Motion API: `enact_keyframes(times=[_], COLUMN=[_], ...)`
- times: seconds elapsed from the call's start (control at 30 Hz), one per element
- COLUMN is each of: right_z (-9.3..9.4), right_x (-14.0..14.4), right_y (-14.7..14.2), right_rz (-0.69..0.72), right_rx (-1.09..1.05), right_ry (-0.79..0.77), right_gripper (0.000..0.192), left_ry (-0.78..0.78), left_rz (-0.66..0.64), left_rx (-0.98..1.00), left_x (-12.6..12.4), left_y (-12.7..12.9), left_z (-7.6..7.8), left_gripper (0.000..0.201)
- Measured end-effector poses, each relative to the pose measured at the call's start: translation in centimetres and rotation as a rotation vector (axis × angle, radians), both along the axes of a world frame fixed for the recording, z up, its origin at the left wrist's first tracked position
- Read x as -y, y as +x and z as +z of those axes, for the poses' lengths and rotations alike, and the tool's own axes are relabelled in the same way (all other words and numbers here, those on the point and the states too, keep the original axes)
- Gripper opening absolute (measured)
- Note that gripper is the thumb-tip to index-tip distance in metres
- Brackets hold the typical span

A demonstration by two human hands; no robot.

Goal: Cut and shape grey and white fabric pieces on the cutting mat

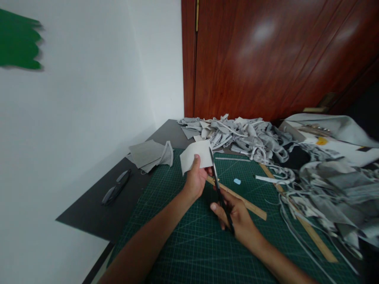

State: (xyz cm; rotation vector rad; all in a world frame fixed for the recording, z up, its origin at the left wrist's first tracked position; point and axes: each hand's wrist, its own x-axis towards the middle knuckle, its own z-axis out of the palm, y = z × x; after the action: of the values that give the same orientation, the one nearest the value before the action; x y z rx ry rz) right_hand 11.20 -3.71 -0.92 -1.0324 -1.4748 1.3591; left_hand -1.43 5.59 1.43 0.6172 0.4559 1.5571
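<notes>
My left hand (196, 177) pinches a whitish piece of fabric (195, 154), thumb on top and fingers beneath, held up above the green cutting mat (174, 221). My right hand (233, 213) grips a pair of scissors (216, 179) by its black handles. The blades point away from me and lie along the right edge of the fabric. Whether they are closed on it I cannot tell. Below the hands, a wooden ruler (251, 208) lies aslant on the mat, with a small light-blue scrap (237, 181) beside it.
Grey cut pieces (145, 154) lie at the mat's far left corner, near folded eyeglasses (117, 187). A heap of grey scraps (237, 132) stands at the back. More fabric strips (331, 193) and a second ruler (316, 236) lie right, before a white box (340, 148).
</notes>
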Motion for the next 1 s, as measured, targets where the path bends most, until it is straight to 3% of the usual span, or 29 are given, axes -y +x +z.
enact_keyframes(times=[0.37,0.6,0.8,1.0], right_z=[-0.2,-0.2,-0.6,-0.2], right_x=[-0.2,-0.2,-0.4,-0.5], right_y=[0.1,0.5,0.5,0.6], right_rz=[-0.002,0.006,-0.052,-0.063], right_rx=[-0.010,-0.068,-0.102,-0.101], right_ry=[0.010,0.098,0.115,0.105], right_gripper=[0.069,0.062,0.062,0.064], left_ry=[0.017,0.016,-0.051,-0.065], left_rz=[0.016,0.023,-0.082,-0.159], left_rx=[-0.019,-0.017,0.024,0.066], left_x=[0.0,0.3,1.0,1.5], left_y=[0.0,0.5,1.2,1.4], left_z=[0.3,-0.1,-1.0,-0.7], left_gripper=[0.047,0.048,0.060,0.067])
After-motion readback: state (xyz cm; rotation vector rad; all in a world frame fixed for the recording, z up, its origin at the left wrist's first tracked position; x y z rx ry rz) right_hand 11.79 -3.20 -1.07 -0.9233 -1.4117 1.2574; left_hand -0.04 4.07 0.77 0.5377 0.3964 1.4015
